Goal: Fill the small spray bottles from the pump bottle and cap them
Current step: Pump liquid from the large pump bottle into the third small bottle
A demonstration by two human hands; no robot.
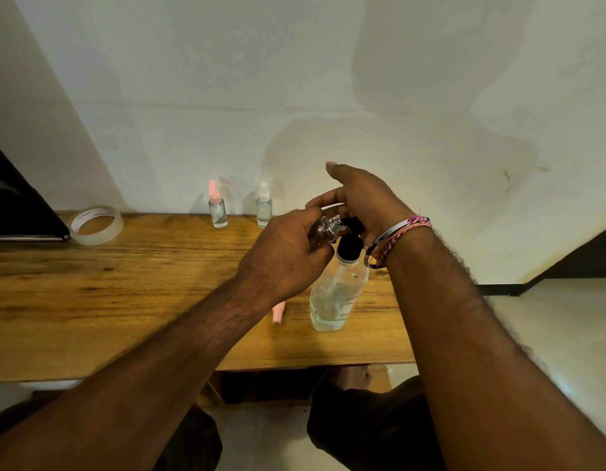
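Note:
A clear pump bottle [335, 294] with a black pump head [350, 248] stands on the wooden table [125, 294]. My left hand [281, 258] grips a small clear spray bottle [329, 226], tilted with its open neck against the pump nozzle. My right hand [357, 198] rests over the top of the pump head, fingers extended. A pink spray cap [279, 312] lies on the table beside the pump bottle. Two capped small bottles stand by the wall, one with a pink top [217, 209] and one with a white top [264, 207].
A roll of clear tape [96, 224] lies at the back left, next to a dark object [19, 205] at the left edge. The table's front edge runs just below the pump bottle. My knees show under it.

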